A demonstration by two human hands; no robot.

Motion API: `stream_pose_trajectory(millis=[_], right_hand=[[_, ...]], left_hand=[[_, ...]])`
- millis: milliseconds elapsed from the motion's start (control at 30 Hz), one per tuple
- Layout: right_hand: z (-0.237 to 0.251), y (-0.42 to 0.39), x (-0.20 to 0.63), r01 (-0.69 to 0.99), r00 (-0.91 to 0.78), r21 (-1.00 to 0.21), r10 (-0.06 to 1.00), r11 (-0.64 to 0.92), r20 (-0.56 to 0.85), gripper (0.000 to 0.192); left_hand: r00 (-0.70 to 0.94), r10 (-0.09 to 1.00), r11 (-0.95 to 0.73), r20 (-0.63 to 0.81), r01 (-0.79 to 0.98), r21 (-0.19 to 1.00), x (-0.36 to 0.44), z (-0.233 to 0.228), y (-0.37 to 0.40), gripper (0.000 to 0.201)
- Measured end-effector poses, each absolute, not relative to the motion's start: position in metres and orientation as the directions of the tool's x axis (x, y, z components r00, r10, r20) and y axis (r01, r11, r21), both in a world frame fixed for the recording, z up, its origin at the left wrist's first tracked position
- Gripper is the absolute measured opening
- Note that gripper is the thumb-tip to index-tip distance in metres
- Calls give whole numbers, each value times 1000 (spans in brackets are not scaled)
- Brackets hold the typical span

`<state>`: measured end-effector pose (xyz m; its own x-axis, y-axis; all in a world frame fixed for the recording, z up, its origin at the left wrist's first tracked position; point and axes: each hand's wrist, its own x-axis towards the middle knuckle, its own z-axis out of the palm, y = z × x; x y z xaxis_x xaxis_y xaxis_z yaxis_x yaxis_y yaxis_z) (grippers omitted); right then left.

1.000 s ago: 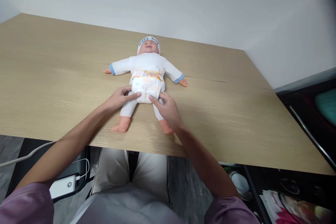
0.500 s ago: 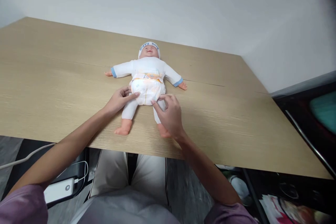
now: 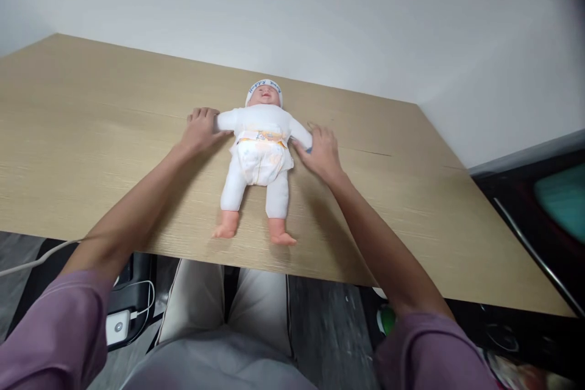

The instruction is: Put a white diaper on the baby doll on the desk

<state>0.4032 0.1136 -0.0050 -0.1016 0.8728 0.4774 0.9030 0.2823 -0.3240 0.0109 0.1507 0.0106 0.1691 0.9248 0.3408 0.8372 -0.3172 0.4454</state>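
A wide light-oak laminate desk carries a soft-bodied baby doll in white clothes, laid on its back near the front edge, feet toward the person. It is judged light, with a floppy cloth trunk and stiff plastic feet and head; best taken at the trunk or under the arms. The left hand is laid over the doll's sleeve end, fingers loosely curled; the right hand likewise, fingers spread. Blue hat lettering is seen, too small to be read.
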Motion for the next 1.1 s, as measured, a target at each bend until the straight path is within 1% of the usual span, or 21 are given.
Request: stream_pose_trajectory(millis=[100,200,267,367,433,467,533,567,600,633,667,733,767,833,900,933,1000,1033,1100], right_hand=[[-10,137,391,892,-82,-384,920,239,383,60],[-2,130,383,872,-2,-451,922,191,387,55],[11,109,386,862,3,-465,916,201,402,52],[40,52,402,838,-113,-443,895,319,432,48],[61,-2,414,802,-236,-408,859,436,455,45],[70,-33,418,781,-296,-393,842,485,452,42],[80,-98,421,748,-394,-381,825,544,404,37],[81,-131,419,732,-449,-375,817,569,361,38],[78,-162,415,729,-486,-371,816,576,312,40],[72,-190,409,726,-514,-372,816,579,265,45],[62,-214,401,712,-543,-382,807,589,232,50],[32,-248,382,685,-595,-413,788,601,160,56],[14,-257,372,678,-617,-415,777,607,127,58],[-25,-261,357,707,-609,-413,791,574,59,60],[-63,-254,347,742,-570,-433,822,512,-4,52],[-78,-250,346,753,-550,-450,834,479,-32,48],[-98,-246,348,757,-503,-506,863,412,-50,42],[-103,-248,351,749,-468,-546,883,376,-33,38],[-103,-262,359,696,-397,-645,917,316,21,29]], left_hand=[[191,950,-278,248,878,389,27,15,167,56],[100,968,-193,232,884,426,36,24,151,46],[61,971,-165,232,871,463,36,31,117,46],[93,961,-213,261,850,481,29,42,23,51],[152,957,-255,245,845,471,21,42,-65,57],[200,955,-285,221,833,474,17,38,-114,56],[303,933,-360,193,769,529,7,18,-213,58],[314,934,-353,169,750,559,1,3,-259,58],[317,942,-317,106,742,591,-5,-15,-302,58],[319,947,-277,46,733,621,-11,-33,-340,57],[283,959,-211,-9,734,645,-18,-51,-372,55],[248,956,-73,-155,718,692,-30,-81,-415,56],[208,952,15,-227,704,710,-34,-91,-428,55],[152,930,151,-335,673,724,-39,-100,-435,53],[136,913,203,-384,666,718,-40,-97,-429,47],[158,911,176,-380,683,708,-40,-93,-424,44],[217,926,40,-308,756,653,-41,-85,-415,43],[245,938,-52,-246,800,598,-42,-82,-411,47],[280,955,-210,-96,869,448,-43,-77,-408,60]])
